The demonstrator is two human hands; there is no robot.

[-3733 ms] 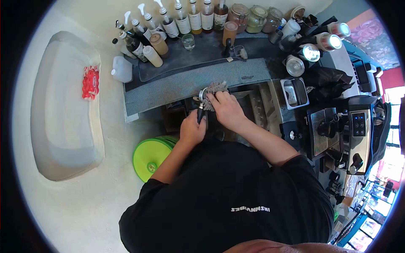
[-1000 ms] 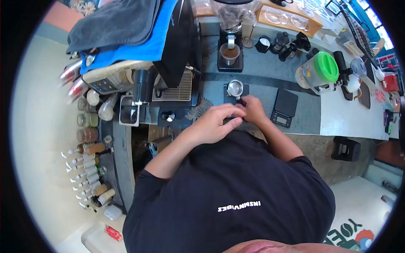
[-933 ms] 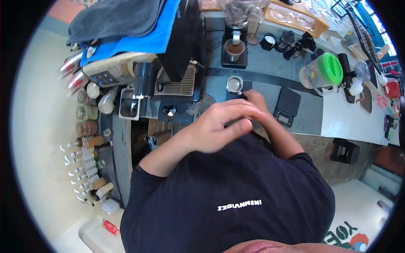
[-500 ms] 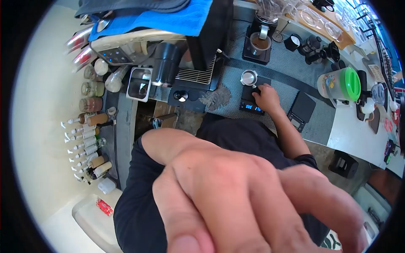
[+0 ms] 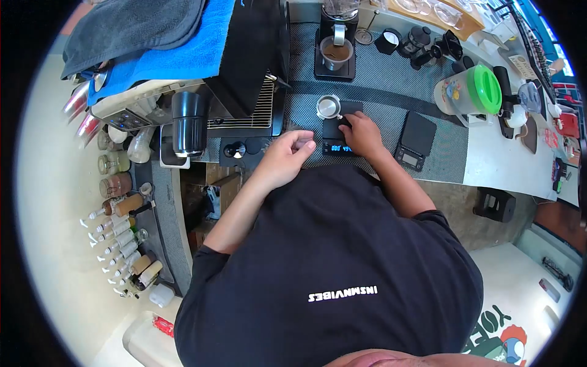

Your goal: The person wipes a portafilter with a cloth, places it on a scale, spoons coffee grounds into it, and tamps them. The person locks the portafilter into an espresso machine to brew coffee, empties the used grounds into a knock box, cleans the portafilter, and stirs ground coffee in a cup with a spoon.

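Observation:
A portafilter (image 5: 329,107) with a shiny metal basket lies at the upper left edge of a black scale (image 5: 332,129) with a lit blue display. My right hand (image 5: 363,136) is closed around its dark handle, over the right side of the scale. To the left of the scale, my left hand (image 5: 286,160) has curved fingers and a gap between thumb and fingertips, with no held object clearly visible. The hand covers most of the spot where the grey cloth lay. A tamper (image 5: 234,150) stands left of that hand.
Behind the scale is a grinder (image 5: 343,27) holding a cup of brown powder (image 5: 336,52). An espresso machine (image 5: 247,70) is at left, a second scale (image 5: 417,139) at right. Farther right stands a green-lidded jug (image 5: 468,92). Bottles (image 5: 125,241) line the far left.
My left hand has dropped from close to the camera to beside the scale. My right hand keeps hold of the portafilter handle. The camera view has shifted, and the cloth is now largely hidden.

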